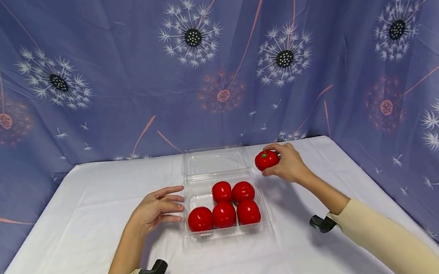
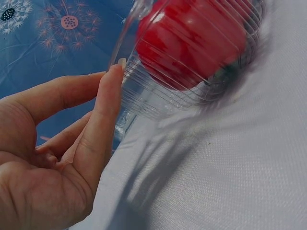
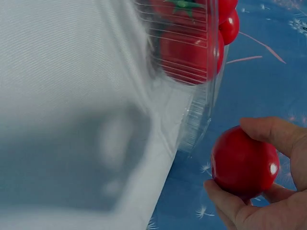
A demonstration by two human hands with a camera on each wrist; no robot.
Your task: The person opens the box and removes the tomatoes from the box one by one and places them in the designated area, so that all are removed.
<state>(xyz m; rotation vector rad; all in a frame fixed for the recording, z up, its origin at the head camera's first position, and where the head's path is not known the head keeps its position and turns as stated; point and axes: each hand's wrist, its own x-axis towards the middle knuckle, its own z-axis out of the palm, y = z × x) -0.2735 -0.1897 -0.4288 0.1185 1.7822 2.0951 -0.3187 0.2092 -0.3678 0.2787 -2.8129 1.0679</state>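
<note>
Pinching a red tomato (image 1: 267, 160) between the thumb and fingers, the right hand (image 1: 288, 164) shows in the head view just right of a clear plastic box (image 1: 202, 200) and near its opened lid (image 1: 215, 162). The tomato's green top faces up. Five red tomatoes (image 1: 224, 214) sit in the box: three along the near row, two behind them toward the right, with the bare bottom showing in the far left corner. The lid lies folded back on the far side. At the box's left wall, the left hand (image 1: 155, 209) is relaxed, its fingers spread and grasping nothing. Both arms wear beige sleeves (image 1: 378, 231), with a black device (image 1: 150, 273) at each wrist. A white cloth (image 1: 223, 270) covers the table, and a blue dandelion-print curtain (image 1: 128, 75) hangs behind and to the sides.

From the left wrist, the hand appears with fingers extended and one fingertip at the ribbed wall of the box; whether it presses cannot be told. Red tomatoes show through the plastic.

From the right wrist, the held tomato is seen against the curtain, smooth and shiny, gripped from opposite sides. It is apart from the box, through whose wall more tomatoes are visible.
</note>
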